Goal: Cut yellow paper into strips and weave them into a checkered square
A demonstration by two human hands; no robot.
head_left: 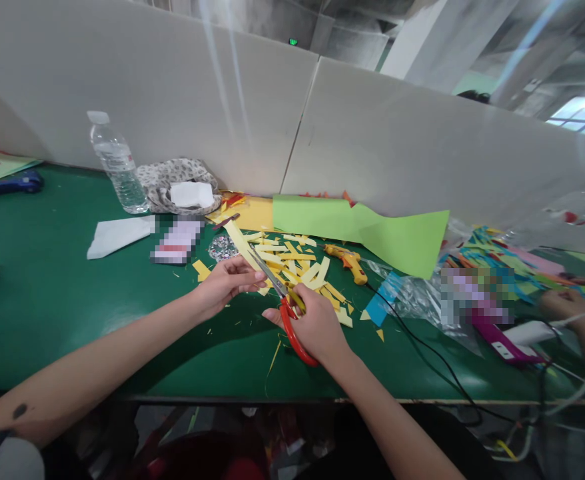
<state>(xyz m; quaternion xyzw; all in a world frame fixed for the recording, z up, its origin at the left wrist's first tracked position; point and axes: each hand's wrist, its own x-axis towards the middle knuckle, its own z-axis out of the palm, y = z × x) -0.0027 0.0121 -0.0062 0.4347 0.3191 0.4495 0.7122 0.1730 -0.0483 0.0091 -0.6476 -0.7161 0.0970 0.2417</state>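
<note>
My left hand (pixel 230 285) pinches a long pale yellow paper strip (pixel 240 241) that points up and away from me. My right hand (pixel 315 323) is wrapped round red-handled scissors (pixel 295 337), whose metal blades reach up to the strip near my left fingertips. A bit of darker yellow paper (pixel 296 298) shows by the right fingers. Beyond and beside the hands, many cut yellow paper pieces (pixel 317 275) lie heaped on the green table (pixel 182 353). A small bag of shiny bits (pixel 222 247) lies left of the heap.
Behind the heap lies green paper (pixel 322 217). A yellow glue gun (pixel 347 262) with a black cable is to its right, near blue paper (pixel 383 298) and clear plastic. A water bottle (pixel 120 167) and patterned pouch (pixel 172 175) stand left. Another person's hand (pixel 565 305) is at far right.
</note>
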